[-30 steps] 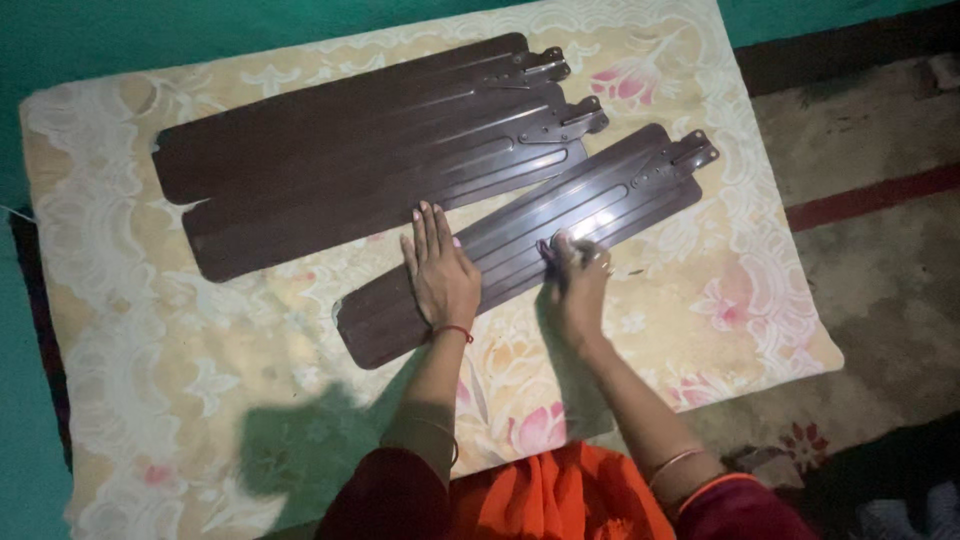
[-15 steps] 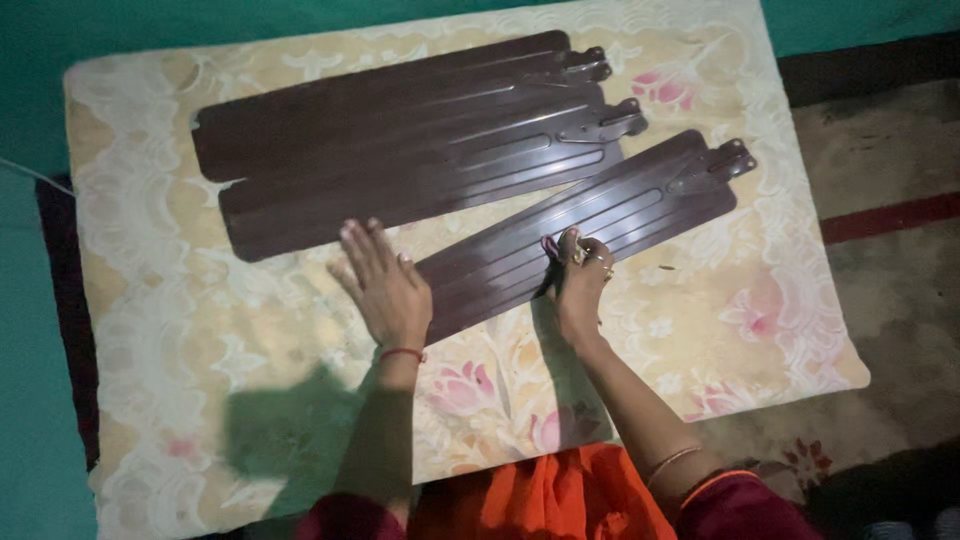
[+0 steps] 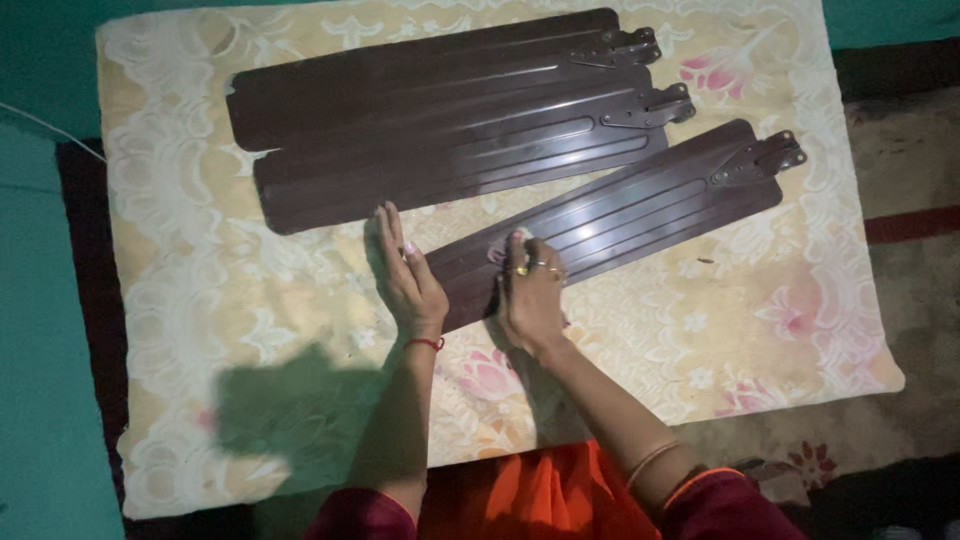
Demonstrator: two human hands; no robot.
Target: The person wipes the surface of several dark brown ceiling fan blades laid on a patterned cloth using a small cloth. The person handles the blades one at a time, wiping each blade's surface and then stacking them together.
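- Now, left hand (image 3: 410, 280): yours, flat and spread, fingers together and stretched out, gripping nothing. It rests at the near-left tip of the nearest fan blade (image 3: 620, 215), palm partly on the blade's end and partly on the cloth beside it. A red thread sits at the wrist.
- Right hand (image 3: 530, 290): yours, just right of the left hand, pressed down on the same blade. The fingers are curled around a small pinkish thing (image 3: 497, 256), perhaps a rag; it is too small to tell. Rings show on the fingers.
- Nearest fan blade: dark brown, ribbed, lying flat and slanted, running from under both hands away to the far right, where its metal mounting bracket (image 3: 762, 160) points. The stretch right of your right hand catches the light; whether that is from wiping cannot be told.
- Two other fan blades (image 3: 450, 120): same brown, side by side and touching along their long edges, on the far side of the nearest one, brackets also at the right. No hand is on them.
- Progress, as a judgement: the hands work the near-left end of the one blade, and most of its length lies beyond them to the right; the far pair is untouched at this moment.
- Floral mattress (image 3: 200, 260): cream and yellow, with pink flowers, bearing all three blades.
- Patterned rug (image 3: 900, 160): at the right, beyond the mattress edge.
- Orange garment (image 3: 540, 495): at the near edge, between your arms.
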